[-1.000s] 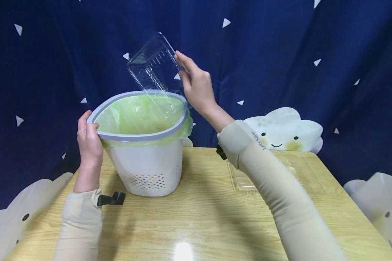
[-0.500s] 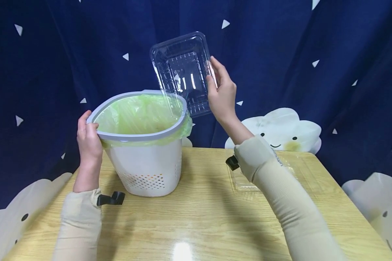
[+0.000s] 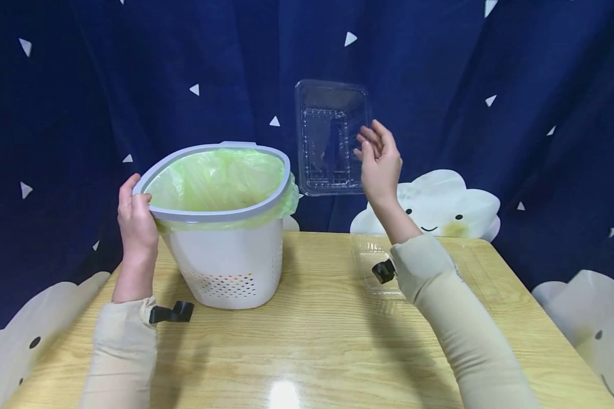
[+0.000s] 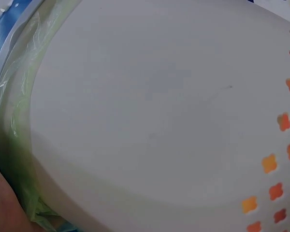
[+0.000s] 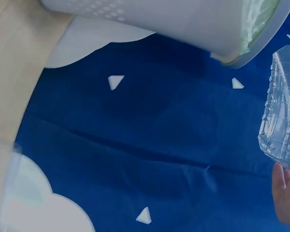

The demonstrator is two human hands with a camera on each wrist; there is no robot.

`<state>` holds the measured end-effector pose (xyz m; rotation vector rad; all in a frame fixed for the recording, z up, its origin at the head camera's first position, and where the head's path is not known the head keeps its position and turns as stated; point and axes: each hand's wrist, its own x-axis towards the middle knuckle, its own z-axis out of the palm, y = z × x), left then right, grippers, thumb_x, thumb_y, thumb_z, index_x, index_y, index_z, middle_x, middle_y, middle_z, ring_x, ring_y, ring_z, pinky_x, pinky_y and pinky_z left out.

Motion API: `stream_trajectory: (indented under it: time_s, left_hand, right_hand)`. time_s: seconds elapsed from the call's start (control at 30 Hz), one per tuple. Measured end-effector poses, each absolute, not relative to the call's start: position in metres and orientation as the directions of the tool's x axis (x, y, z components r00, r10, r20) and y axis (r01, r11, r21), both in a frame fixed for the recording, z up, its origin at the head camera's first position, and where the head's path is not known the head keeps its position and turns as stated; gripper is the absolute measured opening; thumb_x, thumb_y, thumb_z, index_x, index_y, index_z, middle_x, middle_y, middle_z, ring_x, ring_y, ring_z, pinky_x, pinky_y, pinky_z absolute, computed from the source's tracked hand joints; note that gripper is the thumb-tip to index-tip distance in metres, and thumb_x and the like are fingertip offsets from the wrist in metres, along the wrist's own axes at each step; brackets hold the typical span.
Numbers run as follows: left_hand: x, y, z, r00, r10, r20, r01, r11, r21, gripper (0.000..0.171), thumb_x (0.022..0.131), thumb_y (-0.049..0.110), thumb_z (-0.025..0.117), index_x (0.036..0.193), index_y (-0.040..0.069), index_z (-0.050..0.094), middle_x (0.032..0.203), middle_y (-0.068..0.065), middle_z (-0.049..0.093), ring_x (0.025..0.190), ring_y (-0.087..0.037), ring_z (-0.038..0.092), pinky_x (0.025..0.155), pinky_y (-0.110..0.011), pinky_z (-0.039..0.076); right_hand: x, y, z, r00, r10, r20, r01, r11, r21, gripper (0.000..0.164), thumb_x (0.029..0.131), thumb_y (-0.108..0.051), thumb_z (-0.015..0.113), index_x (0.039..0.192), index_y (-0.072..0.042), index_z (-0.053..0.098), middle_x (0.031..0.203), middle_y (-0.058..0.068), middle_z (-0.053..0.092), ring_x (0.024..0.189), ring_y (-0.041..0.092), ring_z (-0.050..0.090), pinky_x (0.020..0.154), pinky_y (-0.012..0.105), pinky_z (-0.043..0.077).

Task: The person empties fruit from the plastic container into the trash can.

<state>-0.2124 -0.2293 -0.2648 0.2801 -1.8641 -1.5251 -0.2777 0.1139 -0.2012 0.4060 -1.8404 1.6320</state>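
Observation:
My left hand (image 3: 139,230) grips the grey rim of a white trash bin (image 3: 225,255) at its left side. Inside the bin hangs a pale green plastic liner (image 3: 210,176), folded over the rim. To the right of the bin, my right hand (image 3: 382,170) holds a clear plastic food container (image 3: 327,136) by its right edge, up in the air with its hollow side facing me. The right wrist view shows the fingertips right at the container's edge. In the left wrist view, the bin's wall fills most of the picture.
More clear plastic containers (image 3: 373,258) lie on the wooden table (image 3: 312,341) at the back right, partly behind my right forearm. A dark blue curtain (image 3: 430,74) with white triangles hangs behind. White cloud shapes (image 3: 440,199) stand along the table's far edge and sides.
My right hand has moved right and down, carrying the clear container away from over the bin and turning it upright. The left hand and the bin stay in place.

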Motion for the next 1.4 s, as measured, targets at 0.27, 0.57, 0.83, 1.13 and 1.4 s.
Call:
stream_trajectory:
  time_s: [0.27, 0.57, 0.83, 1.13, 1.4]
  left_hand:
    - [-0.212, -0.23, -0.265, -0.73, -0.567, 0.382, 0.257, 0.29, 0.922, 0.05, 0.089, 0.016, 0.027, 0.137, 0.013, 0.037, 0.138, -0.007, 0.043, 0.115, -0.013, 0.04, 0.096, -0.023, 0.027]
    - [-0.213, -0.229, -0.264, -0.731, -0.566, 0.381, 0.26, 0.284, 0.923, 0.05, 0.089, 0.016, 0.027, 0.138, 0.013, 0.037, 0.138, -0.007, 0.042, 0.116, -0.012, 0.039, 0.097, -0.023, 0.027]
    - [-0.213, -0.229, -0.264, -0.735, -0.563, 0.377, 0.257, 0.283, 0.924, 0.05, 0.089, 0.017, 0.026, 0.138, 0.014, 0.036, 0.139, -0.006, 0.041, 0.116, -0.012, 0.038, 0.097, -0.024, 0.026]
    - [-0.213, -0.228, -0.265, -0.731, -0.564, 0.385, 0.265, 0.286, 0.921, 0.049, 0.089, 0.016, 0.027, 0.137, 0.013, 0.037, 0.137, -0.008, 0.043, 0.115, -0.012, 0.04, 0.096, -0.023, 0.027]
    - [-0.214, -0.228, -0.265, -0.727, -0.57, 0.383, 0.268, 0.277, 0.923, 0.049, 0.089, 0.015, 0.027, 0.137, 0.013, 0.038, 0.137, -0.007, 0.043, 0.114, -0.012, 0.04, 0.094, -0.022, 0.027]
  right_hand:
    - [-0.3, 0.136, -0.238, -0.797, 0.216, 0.564, -0.531, 0.192, -0.825, 0.043, 0.092, 0.0, 0.043, 0.135, -0.002, 0.038, 0.127, 0.015, 0.054, 0.112, 0.021, 0.054, 0.089, 0.032, 0.045]
    - [-0.303, 0.141, -0.279, -0.871, 0.24, 0.428, -0.371, 0.247, -0.895, 0.043, 0.091, -0.002, 0.045, 0.134, -0.001, 0.04, 0.126, 0.016, 0.053, 0.109, 0.023, 0.056, 0.086, 0.032, 0.047]
    - [-0.296, 0.138, -0.309, -0.915, 0.234, 0.328, -0.242, 0.333, -0.911, 0.044, 0.091, -0.005, 0.045, 0.135, -0.003, 0.04, 0.128, 0.014, 0.052, 0.108, 0.024, 0.057, 0.084, 0.032, 0.047]
    - [-0.288, 0.132, -0.344, -0.95, 0.192, 0.244, -0.157, 0.382, -0.911, 0.043, 0.091, -0.003, 0.043, 0.134, 0.0, 0.039, 0.125, 0.018, 0.054, 0.108, 0.028, 0.056, 0.084, 0.036, 0.047]
    - [-0.282, 0.126, -0.374, -0.968, 0.179, 0.177, -0.086, 0.429, -0.899, 0.042, 0.091, -0.002, 0.043, 0.133, 0.001, 0.04, 0.125, 0.018, 0.054, 0.11, 0.032, 0.054, 0.086, 0.038, 0.045]
